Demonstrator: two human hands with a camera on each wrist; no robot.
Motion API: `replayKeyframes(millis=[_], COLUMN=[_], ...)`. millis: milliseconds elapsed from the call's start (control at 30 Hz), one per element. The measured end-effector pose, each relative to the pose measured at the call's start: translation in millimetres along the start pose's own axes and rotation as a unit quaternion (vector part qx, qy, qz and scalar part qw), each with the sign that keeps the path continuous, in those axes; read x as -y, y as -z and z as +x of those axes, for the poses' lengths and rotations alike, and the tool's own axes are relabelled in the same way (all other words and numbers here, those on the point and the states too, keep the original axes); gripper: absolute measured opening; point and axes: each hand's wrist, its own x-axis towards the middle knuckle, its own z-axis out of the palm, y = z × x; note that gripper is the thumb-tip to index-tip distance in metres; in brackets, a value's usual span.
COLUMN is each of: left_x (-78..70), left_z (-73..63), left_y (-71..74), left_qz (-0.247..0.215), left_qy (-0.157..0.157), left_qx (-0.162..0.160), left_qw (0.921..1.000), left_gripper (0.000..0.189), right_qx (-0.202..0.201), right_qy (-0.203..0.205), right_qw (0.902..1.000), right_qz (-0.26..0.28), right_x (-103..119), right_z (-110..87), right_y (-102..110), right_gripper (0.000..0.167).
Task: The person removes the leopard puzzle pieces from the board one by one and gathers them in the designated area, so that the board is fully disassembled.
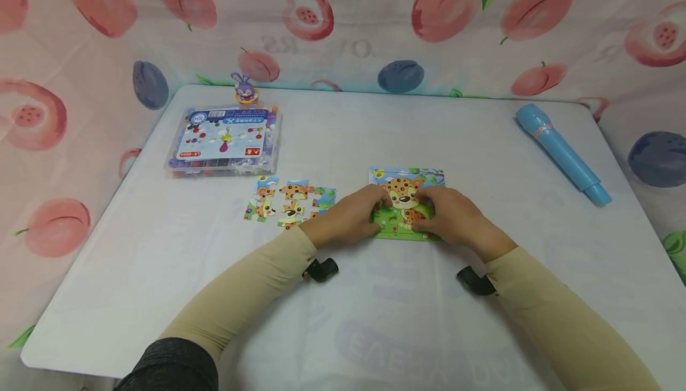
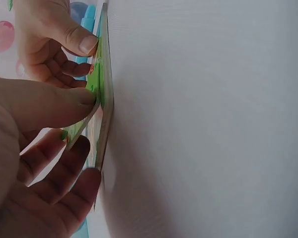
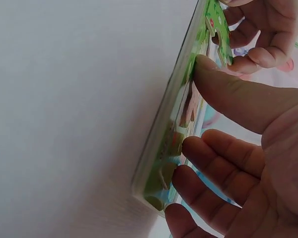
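A leopard-cub jigsaw puzzle lies in its tray on the table, between both hands. At its left edge, my left hand pinches a green puzzle piece between thumb and fingers. That piece is tilted up from the tray in the left wrist view. My right hand is at the puzzle's right side. Its thumb presses the picture surface, and its relaxed fingers rest along the puzzle. Loose puzzle pieces with leopard spots lie left of the tray, some hidden behind my left hand.
A clear plastic box with a blue label stands at the back left. Behind it is a small purple rabbit figure. Toward the right edge of the white table lies a blue cylindrical tube.
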Motion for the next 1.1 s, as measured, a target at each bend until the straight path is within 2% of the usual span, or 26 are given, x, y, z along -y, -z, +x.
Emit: replayKeyframes(millis=[233, 400, 633, 800, 1100], left_x=[1.5, 4.7, 10.1, 16.0, 25.8], left_z=[-1.5, -4.5, -17.4, -26.8, -46.9], left_y=[0.4, 3.5, 14.9, 22.3, 39.1], left_qz=[-0.008, -0.01, -0.032, -0.045, -0.059], left_qy=[-0.012, -0.019, 0.01, 0.029, 0.057], left_qx=[0.008, -0.006, -0.018, -0.023, -0.051], left_qw=[0.9999, 0.9997, 0.9993, 0.9983, 0.9953], left_gripper=[0.044, 0.044, 0.048, 0.045, 0.041], right_qx=[0.0, 0.002, 0.0, 0.001, 0.002], right_qy=[0.0, 0.002, 0.004, 0.002, -0.001], right_qw=[1.0, 1.0, 1.0, 1.0, 1.0], right_qz=[-0.003, -0.002, -0.002, -0.002, 0.0], right_x=[0.5, 0.6, 1.7, 2.3, 2.4], right_z=[-0.7, -0.6, -1.5, -1.4, -1.7], right_y=[0.0, 0.0, 0.3, 0.3, 0.3], right_gripper=[0.06, 0.062, 0.061, 0.061, 0.062])
